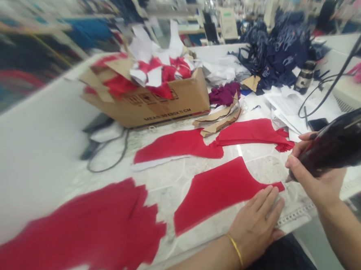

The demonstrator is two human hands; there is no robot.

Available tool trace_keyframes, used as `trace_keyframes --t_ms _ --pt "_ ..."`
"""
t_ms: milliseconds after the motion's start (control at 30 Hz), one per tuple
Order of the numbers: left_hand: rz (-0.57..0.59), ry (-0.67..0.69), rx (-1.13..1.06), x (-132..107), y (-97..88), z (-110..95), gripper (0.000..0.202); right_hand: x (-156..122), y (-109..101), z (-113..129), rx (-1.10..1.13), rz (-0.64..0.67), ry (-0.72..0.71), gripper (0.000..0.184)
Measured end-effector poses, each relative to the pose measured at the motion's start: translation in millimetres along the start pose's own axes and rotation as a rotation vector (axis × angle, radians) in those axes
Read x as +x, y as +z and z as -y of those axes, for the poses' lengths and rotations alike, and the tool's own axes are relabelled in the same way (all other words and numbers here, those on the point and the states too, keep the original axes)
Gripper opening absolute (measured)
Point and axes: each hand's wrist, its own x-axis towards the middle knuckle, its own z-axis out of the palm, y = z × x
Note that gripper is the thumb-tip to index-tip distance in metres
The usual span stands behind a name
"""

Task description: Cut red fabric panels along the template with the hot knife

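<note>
My left hand (259,221) lies flat, with a yellow bracelet at its wrist, on the lower right edge of a cut red fabric piece (216,190). To the right, my right hand (314,178) is wrapped round a bulky, glossy black tool (342,136) with a narrow tip pointing down to the left. The tool's exact kind is unclear, and it is held above the table. Behind the piece lie a red panel (180,145) with a white layer under it and a folded red stack (254,131). A fanned pile of red pieces (92,223) spreads at the lower left.
A cardboard box (176,98) of red and white scraps stands at the back. Brown paper strips (221,119), a maroon cloth (226,93), a navy heap (277,51), white papers (292,105), a phone (318,124) and a flask (305,76) lie behind. A black cable (354,48) hangs right.
</note>
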Motion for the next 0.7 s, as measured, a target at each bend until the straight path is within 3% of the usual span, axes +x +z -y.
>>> trace_keyframes --t_ms 233,400,700 --pt "-0.002 0.023 0.018 5.6 3.0 1.3 0.063 -0.1 1.8 -0.9 -0.007 0.037 -0.02 0.028" --pt "-0.007 0.032 0.031 5.1 4.8 1.9 0.061 -1.8 8.5 3.1 0.101 -0.023 -0.08 0.02" --pt "-0.027 0.033 0.025 5.7 6.6 1.2 0.06 -1.4 2.1 4.0 -0.013 -0.068 -0.04 0.022"
